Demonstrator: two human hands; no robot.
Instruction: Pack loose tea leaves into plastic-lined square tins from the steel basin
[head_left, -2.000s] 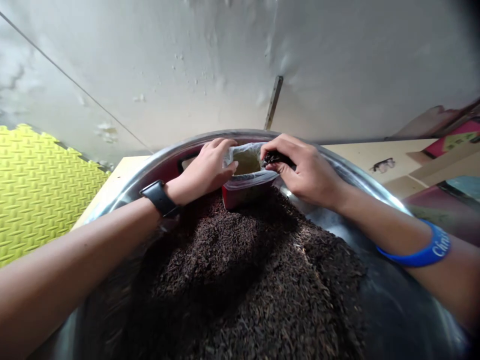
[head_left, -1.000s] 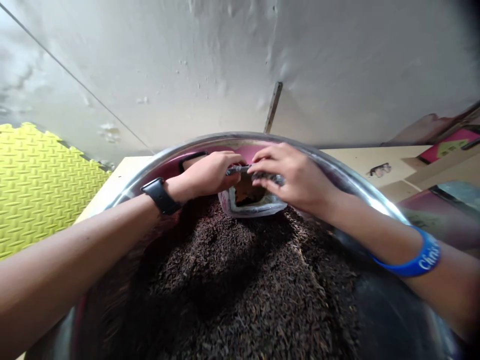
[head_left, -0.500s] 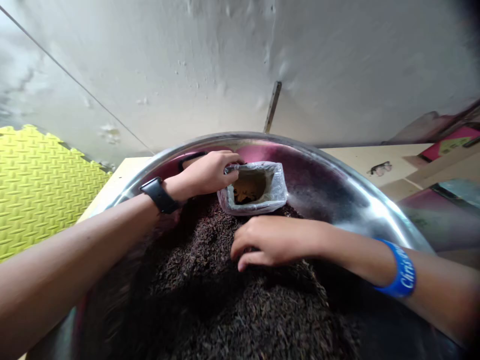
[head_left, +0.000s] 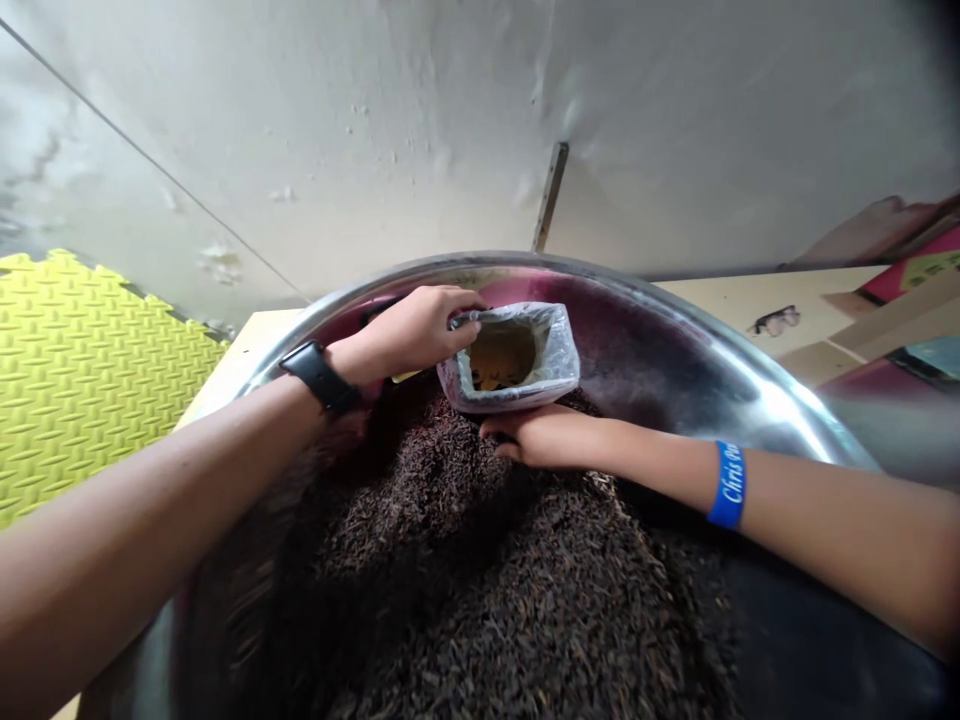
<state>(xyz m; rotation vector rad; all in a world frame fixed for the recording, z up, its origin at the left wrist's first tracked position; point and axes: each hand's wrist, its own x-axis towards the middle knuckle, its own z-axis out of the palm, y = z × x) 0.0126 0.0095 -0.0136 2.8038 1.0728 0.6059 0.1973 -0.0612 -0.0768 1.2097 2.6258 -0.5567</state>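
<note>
While left hand (head_left: 426, 330) grips lined box (head_left: 517, 398), right hand (head_left: 546, 437) at near side, hold unclear.

From my remote feed I'm tagging the plastic liner (head_left: 561, 350) as thin, see-through and crinkled, its folds catching glossy highlights. The basin (head_left: 757, 390) is showing as polished metal, smooth, throwing back bright streaks. The loose dried leaves (head_left: 540, 590) are reading matt, dry-looking and rough. I'm logging the watch strap (head_left: 330, 382) as smooth, matt and rubbery, and the wristband (head_left: 728, 484) as smooth and silicone-like. The interlocking mat (head_left: 90, 390) is looking like foam, with raised tread. The wall (head_left: 375, 130) is showing bumpy, flaking paint; the tabletop (head_left: 727, 300) is passing for smooth wood; the wall strip (head_left: 551, 198) is looking like dull metal.
</note>
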